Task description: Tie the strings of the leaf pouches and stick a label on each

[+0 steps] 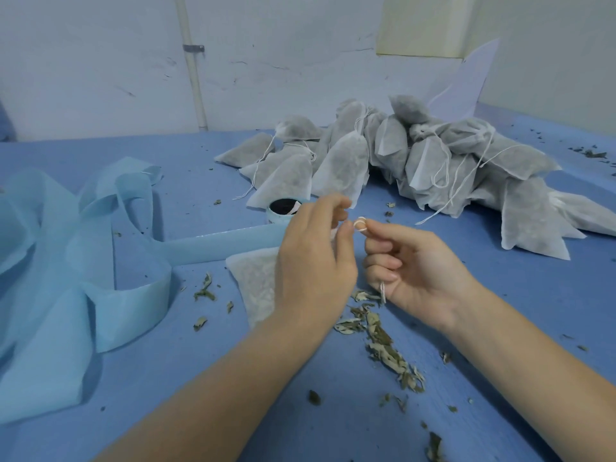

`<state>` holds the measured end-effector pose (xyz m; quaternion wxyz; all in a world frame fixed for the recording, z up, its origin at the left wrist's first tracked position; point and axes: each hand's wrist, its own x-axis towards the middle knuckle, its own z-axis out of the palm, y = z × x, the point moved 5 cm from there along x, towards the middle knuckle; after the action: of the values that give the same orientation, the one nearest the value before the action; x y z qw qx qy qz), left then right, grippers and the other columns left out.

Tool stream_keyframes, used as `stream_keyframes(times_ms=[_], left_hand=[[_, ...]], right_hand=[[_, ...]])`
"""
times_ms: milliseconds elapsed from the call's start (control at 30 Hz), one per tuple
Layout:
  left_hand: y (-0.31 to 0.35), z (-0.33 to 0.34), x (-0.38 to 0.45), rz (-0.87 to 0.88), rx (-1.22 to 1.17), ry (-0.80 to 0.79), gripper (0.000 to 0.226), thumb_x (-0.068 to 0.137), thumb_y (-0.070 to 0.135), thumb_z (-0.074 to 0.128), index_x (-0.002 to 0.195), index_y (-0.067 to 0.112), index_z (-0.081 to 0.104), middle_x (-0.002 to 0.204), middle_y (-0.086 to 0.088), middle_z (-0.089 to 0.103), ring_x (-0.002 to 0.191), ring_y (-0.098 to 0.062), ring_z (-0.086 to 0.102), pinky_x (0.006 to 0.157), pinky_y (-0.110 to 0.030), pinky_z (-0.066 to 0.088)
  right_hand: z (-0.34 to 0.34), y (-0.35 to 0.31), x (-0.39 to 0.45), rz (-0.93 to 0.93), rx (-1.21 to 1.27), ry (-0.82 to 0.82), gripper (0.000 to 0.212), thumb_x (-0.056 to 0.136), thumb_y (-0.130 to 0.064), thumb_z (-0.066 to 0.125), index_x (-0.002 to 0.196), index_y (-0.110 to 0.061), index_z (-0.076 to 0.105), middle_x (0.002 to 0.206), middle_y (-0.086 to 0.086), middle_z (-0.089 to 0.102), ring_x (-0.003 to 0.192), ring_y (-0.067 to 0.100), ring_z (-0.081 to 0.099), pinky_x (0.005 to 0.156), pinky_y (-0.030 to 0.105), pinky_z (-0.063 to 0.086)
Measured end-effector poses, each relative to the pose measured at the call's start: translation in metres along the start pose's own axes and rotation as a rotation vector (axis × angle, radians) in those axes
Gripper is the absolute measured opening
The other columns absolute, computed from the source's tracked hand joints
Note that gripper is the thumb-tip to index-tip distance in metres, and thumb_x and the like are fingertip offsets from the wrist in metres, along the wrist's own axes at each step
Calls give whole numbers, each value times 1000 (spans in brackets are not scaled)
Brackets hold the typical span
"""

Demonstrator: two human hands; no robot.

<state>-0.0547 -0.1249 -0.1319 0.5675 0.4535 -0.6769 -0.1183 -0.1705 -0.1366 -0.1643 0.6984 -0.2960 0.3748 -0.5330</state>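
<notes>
While both of our hands hovered over the blue table [466, 378], we had a white string [360, 224] looped around the tip of the right forefinger, and the left hand [313, 261] met it there, thumb and forefinger closed in a pinch at the loop. Our right hand [413, 271] was curled, its lower fingers folded into the palm over a short end of the same string, which hung out below the little finger. Beneath the left hand lay one leaf pouch [255, 285], flat on the table and partly hidden by that hand and wrist; we could not tell whether the string ran to it, since the hand covered the join. Just beside the pouch, toward us and to the right, dried leaf scraps [383, 348] lay scattered in a loose trail. Farther back, well apart from our hands, a heap of filled pouches [400, 151] sat piled against each other, their white drawstrings trailing over the pile and onto the table. Near the front of that heap stood a small roll [283, 211] with a dark centre, its light blue band [216, 243] running leftward across the table into loose folds of the same pale blue material [50, 278]. Behind everything rose a pale wall [100, 61] with a thin white pipe [193, 68] fastened upright against it.
</notes>
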Motion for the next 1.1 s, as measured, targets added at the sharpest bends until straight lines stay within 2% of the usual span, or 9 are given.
stream_keyframes(times_ms=[167, 267, 400, 567, 667, 733, 867, 1000, 1100], left_hand=[[7, -2, -4, 160, 123, 69, 12, 85, 12, 60, 89, 6, 70, 90, -4, 68, 87, -22, 62, 80, -14, 37], [6, -4, 0, 194, 165, 100, 5, 80, 10, 69, 82, 6, 72, 85, -3, 69, 85, -25, 62, 80, -11, 36], [7, -8, 4, 317, 284, 160, 3, 78, 5, 73, 75, 4, 72, 79, -4, 69, 84, -30, 56, 80, -17, 35], [-7, -4, 15, -149, 92, -8, 9, 88, 27, 62, 83, 33, 66, 100, 8, 49, 104, -9, 26, 90, -21, 20], [-17, -4, 23, -352, -77, -101, 9, 88, 32, 59, 81, 35, 64, 104, -2, 57, 111, -19, 41, 101, -32, 27], [-17, -5, 29, -414, -231, -165, 12, 89, 26, 60, 83, 20, 68, 96, -10, 65, 103, -29, 56, 101, -51, 39], [-14, -15, 34, -517, -354, -139, 23, 89, 18, 61, 66, 20, 65, 68, -3, 64, 80, -22, 61, 99, -51, 42], [-19, -24, 44, -458, -163, -89, 18, 92, 27, 57, 74, 29, 61, 81, -2, 63, 105, -28, 58, 101, -50, 37], [-17, -26, 45, -429, -64, -50, 14, 94, 28, 52, 81, 30, 56, 84, 4, 62, 111, -26, 54, 102, -40, 33]], right_hand=[[-2, 2, 1, -10, 22, -10, 15, 71, -15, 63, 84, -8, 60, 57, -7, 32, 42, 4, 22, 38, 12, 19], [-4, -2, 0, -80, -41, 48, 4, 70, -14, 66, 68, -10, 66, 56, -6, 34, 42, 4, 24, 38, 14, 20], [-7, -18, -7, -320, -522, 199, 12, 81, -20, 72, 73, -12, 77, 54, -8, 39, 49, 8, 33, 45, 18, 32], [9, -34, -9, -466, -646, 168, 17, 86, -24, 70, 92, -10, 76, 76, 3, 69, 71, 13, 63, 75, 24, 56], [20, -30, -3, -500, -660, 193, 17, 91, -21, 63, 94, -7, 72, 101, 18, 70, 103, 32, 64, 97, 40, 51], [30, -25, 3, -496, -581, 161, 15, 96, -19, 56, 92, -7, 65, 98, 21, 67, 100, 35, 63, 102, 44, 47], [43, -22, 12, -497, -463, 151, 17, 97, -15, 52, 81, -12, 54, 73, 3, 65, 77, 20, 60, 83, 41, 48], [46, -22, 13, -584, -624, 227, 20, 94, -21, 58, 75, -20, 53, 48, -17, 52, 50, 1, 51, 72, 41, 48], [48, -22, 13, -644, -692, 253, 18, 91, -26, 63, 74, -24, 55, 48, -18, 50, 49, 3, 52, 57, 25, 47]])
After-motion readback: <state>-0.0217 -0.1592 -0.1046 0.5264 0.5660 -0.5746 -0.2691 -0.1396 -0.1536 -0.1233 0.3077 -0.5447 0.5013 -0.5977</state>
